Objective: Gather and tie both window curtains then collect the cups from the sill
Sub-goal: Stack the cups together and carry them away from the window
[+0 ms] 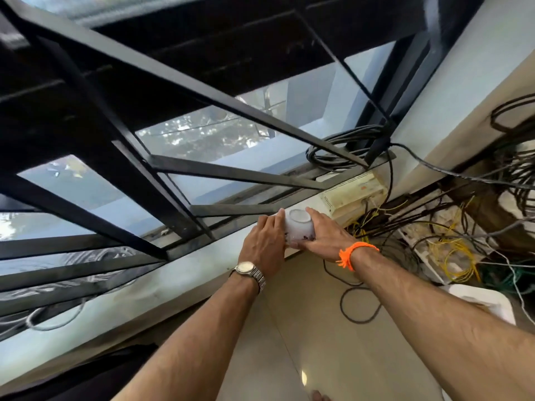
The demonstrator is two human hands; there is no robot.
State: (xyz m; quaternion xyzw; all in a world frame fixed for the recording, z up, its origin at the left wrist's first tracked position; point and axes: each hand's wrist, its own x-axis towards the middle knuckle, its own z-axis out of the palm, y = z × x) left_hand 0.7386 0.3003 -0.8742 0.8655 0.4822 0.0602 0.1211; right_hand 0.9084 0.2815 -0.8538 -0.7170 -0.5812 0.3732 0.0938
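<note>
A white cup (pixel 299 227) with small dark markings near its rim rests upside down at the edge of the pale window sill (pixel 162 287). My left hand (pixel 265 244), with a metal watch on the wrist, presses against the cup's left side. My right hand (pixel 325 237), with an orange thread band on the wrist, wraps the cup's right side. The cup sits gripped between both hands. No curtains are in view.
Black window grille bars (pixel 179 180) run just behind the sill. A cream network box (pixel 354 193) sits on the sill right of the cup, amid tangled black and yellow cables (pixel 451 250). A white object (pixel 486 302) lies on the tiled floor (pixel 333 342) below.
</note>
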